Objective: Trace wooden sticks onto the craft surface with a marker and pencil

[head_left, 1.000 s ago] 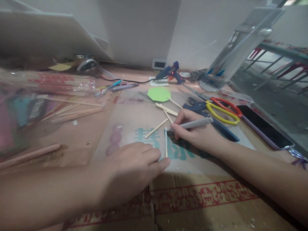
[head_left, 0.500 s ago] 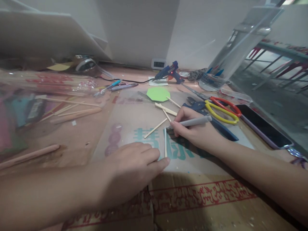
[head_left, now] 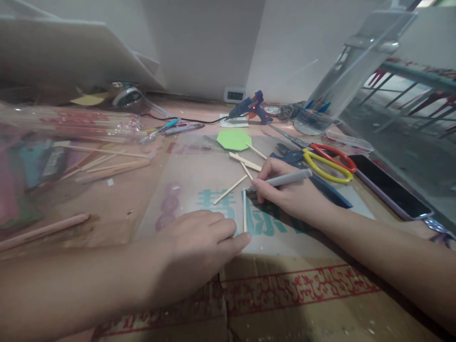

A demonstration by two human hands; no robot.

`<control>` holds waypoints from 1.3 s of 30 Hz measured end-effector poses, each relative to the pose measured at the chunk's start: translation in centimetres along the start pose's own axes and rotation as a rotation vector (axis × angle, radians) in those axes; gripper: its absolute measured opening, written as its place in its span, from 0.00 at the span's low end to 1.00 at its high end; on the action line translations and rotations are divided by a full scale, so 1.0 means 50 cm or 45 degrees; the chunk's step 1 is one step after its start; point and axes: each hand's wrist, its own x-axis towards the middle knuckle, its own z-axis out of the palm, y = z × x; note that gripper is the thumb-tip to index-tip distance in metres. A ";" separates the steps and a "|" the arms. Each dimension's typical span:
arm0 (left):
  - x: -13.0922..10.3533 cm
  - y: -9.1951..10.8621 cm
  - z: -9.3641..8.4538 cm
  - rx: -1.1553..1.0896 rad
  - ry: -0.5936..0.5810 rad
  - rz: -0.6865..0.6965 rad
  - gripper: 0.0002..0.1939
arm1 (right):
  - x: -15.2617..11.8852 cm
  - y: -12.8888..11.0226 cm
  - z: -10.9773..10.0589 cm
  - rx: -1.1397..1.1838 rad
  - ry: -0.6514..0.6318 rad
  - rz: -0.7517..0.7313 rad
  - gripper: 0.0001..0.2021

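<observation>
My left hand (head_left: pixel 206 247) pinches the near end of a thin wooden stick (head_left: pixel 244 211), its thumb and fingers closed over it on a translucent plastic sheet (head_left: pixel 185 175). In my right hand (head_left: pixel 285 190) is a grey-white pen (head_left: pixel 290 178), gripped as for writing. The pen's tip is at the far end of the held stick; whether it touches cannot be made out. Several short cut sticks (head_left: pixel 230 190) lie just beyond, beside a light green octagonal piece (head_left: pixel 234 140). Blue-handled pliers (head_left: pixel 290 156) are partly hidden behind my right hand.
Scissors with red and yellow handles (head_left: pixel 329 164) and a phone (head_left: pixel 392 187) lie at the right. A blue glue gun (head_left: pixel 251 108) stands at the back near a clear plastic bottle (head_left: pixel 342 76). Bagged sticks (head_left: pixel 78 121) and a wooden rod (head_left: pixel 46 232) are at the left.
Hardly anything differs. The pen's back end has shifted very slightly to the left and up; the left hand and the stick stay in place.
</observation>
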 end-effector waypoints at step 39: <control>-0.001 0.002 0.000 0.010 0.030 -0.006 0.14 | -0.032 -0.002 0.001 0.063 -0.268 -0.091 0.11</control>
